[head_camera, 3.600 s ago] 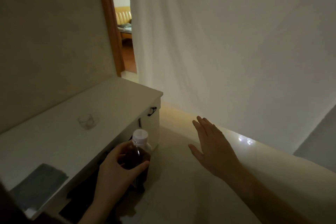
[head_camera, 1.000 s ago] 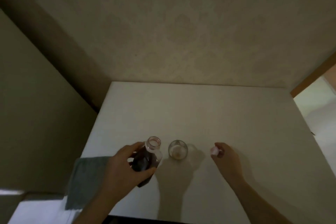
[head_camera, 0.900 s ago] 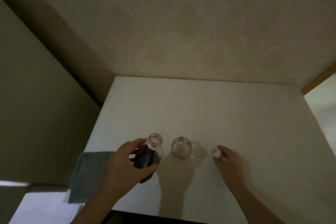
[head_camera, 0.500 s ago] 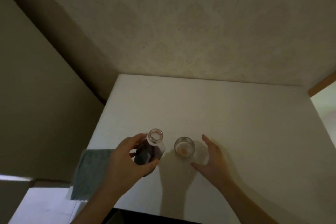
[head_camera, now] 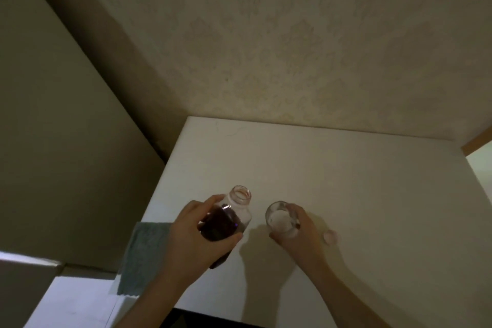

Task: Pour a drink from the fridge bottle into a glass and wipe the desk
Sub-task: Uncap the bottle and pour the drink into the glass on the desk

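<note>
My left hand [head_camera: 191, 237] holds an uncapped clear bottle [head_camera: 229, 218] of dark drink above the white desk [head_camera: 346, 181], its open mouth pointing up and away. To its right, my right hand [head_camera: 298, 231] wraps around a small clear glass [head_camera: 278, 217] from the right side. The glass looks empty. The bottle's white cap [head_camera: 329, 236] lies on the desk just right of my right hand. A grey-green cloth [head_camera: 143, 253] hangs over the desk's left edge, partly hidden behind my left forearm.
A patterned wall stands right behind the desk, and a plain wall closes the left side. A wooden door frame [head_camera: 476, 142] shows at the far right. A lower white surface [head_camera: 74, 301] lies at bottom left.
My right hand set the cap down on the desk, then moved left and closed around the glass. The bottle in my left hand stayed about where it was.
</note>
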